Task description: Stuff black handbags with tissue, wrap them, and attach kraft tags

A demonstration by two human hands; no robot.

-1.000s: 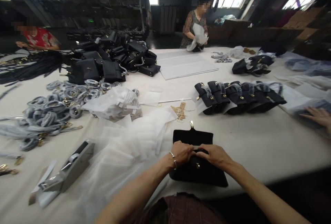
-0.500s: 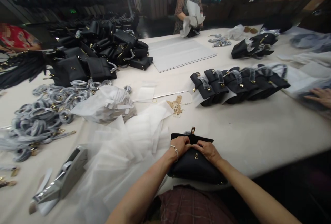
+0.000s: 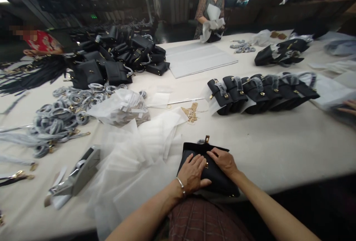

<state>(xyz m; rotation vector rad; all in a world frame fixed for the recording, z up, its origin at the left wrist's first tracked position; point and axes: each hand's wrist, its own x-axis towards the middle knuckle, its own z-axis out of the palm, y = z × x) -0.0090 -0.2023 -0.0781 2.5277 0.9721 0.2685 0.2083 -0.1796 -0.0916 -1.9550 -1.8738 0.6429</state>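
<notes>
A black handbag [image 3: 219,183] with gold fittings lies at the table's near edge, its flap folded back with a gold clasp piece sticking up. My left hand [image 3: 192,174], with a bracelet at the wrist, lies flat on the bag's front beside the gold lock, fingers stretched out. Near the bag's mouth my right hand [image 3: 224,163] has its fingers curled in, gripping the upper edge. The inside of the bag is hidden. White tissue sheets [image 3: 147,174] are fanned out left of the bag.
Finished-looking black bags [image 3: 258,94] stand in a row at right. A tape dispenser [image 3: 83,174], wrapped straps [image 3: 59,118], a plastic bag [image 3: 122,107], brown tags [image 3: 191,113] and a heap of bags [image 3: 119,55] lie leftward. Co-workers [image 3: 211,9] are around the table.
My left hand has let go of the bag's upper edge and come down flat onto its front. My right hand stays at the edge. The view has shifted slightly left.
</notes>
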